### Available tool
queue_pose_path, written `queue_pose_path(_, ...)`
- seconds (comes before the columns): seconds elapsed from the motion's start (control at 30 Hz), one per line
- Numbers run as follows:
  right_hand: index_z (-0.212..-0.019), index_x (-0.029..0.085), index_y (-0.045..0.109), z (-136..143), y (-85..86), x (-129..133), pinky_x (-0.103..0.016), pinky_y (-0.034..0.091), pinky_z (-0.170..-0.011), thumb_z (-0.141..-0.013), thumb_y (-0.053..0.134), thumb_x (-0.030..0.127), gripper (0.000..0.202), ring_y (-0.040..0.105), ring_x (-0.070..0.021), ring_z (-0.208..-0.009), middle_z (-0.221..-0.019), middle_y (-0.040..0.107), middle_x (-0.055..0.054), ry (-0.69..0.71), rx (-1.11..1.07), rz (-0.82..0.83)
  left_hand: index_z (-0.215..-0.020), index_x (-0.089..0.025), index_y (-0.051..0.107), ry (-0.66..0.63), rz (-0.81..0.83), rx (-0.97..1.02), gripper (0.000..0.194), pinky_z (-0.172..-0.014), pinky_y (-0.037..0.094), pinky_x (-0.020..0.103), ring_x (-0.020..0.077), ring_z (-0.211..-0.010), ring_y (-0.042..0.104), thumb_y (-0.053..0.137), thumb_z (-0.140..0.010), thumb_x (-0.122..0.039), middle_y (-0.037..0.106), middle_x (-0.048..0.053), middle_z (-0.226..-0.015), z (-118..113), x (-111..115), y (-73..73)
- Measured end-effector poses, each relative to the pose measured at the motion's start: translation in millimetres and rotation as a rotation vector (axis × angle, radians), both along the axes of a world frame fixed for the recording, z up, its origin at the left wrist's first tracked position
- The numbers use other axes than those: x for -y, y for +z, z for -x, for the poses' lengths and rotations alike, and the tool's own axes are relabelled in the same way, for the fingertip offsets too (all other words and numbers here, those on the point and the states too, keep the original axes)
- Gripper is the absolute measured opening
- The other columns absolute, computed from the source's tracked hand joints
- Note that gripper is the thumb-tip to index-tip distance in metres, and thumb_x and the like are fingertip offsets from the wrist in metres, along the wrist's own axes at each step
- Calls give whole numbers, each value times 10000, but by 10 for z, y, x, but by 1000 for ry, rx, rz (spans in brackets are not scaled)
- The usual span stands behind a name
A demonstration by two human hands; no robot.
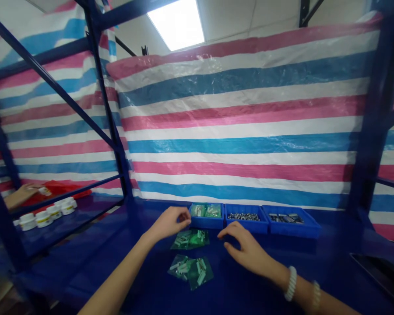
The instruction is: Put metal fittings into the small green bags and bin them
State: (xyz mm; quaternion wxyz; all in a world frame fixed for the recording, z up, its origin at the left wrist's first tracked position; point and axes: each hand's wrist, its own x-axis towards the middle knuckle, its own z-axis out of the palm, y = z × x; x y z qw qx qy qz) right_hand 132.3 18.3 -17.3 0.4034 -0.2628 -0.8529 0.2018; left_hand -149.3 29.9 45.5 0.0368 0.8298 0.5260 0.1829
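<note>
My left hand [174,222] hovers at the left of a blue bin [207,222] that holds clear packets. Its fingers are loosely curled, with a gap to the thumb and nothing visible between them. On the right, my right hand [244,247] is held over the table with thumb and fingers apart, holding nothing. Between and below the hands lie clear plastic packets of small pale pieces: an upper pair [190,239], partly bright green, and a lower pair [192,269]. Small metal parts [244,217] fill the middle bin [249,226]; flat dark and silvery pieces [285,218] lie in the right bin [293,229].
Blue posts [110,109] and braces frame the dark blue tabletop [144,280]. Striped sheeting [243,144] hangs behind. Leftward, another person's hand [22,194] holds a white jar near red material [62,188] and several white jars [54,212]. A dark flat object [384,275] lies at right.
</note>
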Motion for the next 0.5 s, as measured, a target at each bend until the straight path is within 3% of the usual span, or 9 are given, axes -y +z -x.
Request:
queue_pose_path(0.13, -1241, 188, 566, 514, 106, 109, -442, 388, -1012, -874, 530, 243, 373, 474, -267, -1198, -1263, 597, -104, 176, 267, -127, -962, -176, 650, 50, 66, 48, 258, -846, 458, 352, 256, -948, 609, 657, -711, -236, 678, 85, -1012, 161, 239, -279)
queue_pose_path(0.23, -1312, 186, 524, 726, 126, 146, -524, 303, -1068, -922, 485, 337, 420, 389, -317, -1307, -1351, 547, -115, 197, 404, -138, -883, -171, 640, 79, 96, 109, 208, -789, 460, 343, 247, -879, 596, 658, -683, -224, 662, 70, -915, 145, 265, -377)
queue_pose_path(0.37, -1205, 233, 605, 543, 140, 211, -516, 295, -1078, -921, 495, 296, 311, 422, -292, -1283, -1260, 611, -75, 185, 317, -138, -831, -175, 603, 83, 99, 263, 126, -624, 432, 274, 178, -666, 562, 607, -706, -179, 614, 7, -730, -30, 327, -320)
queue_pose_path(0.5, -1283, 233, 517, 122, 117, 239, -452, 385, -1030, -873, 549, 240, 411, 496, -241, -1205, -1297, 559, -102, 68, -65, 60, -883, -182, 582, 16, 83, 488, 115, -647, 442, 262, 172, -729, 570, 569, -776, -221, 605, 17, -782, -401, 326, -126)
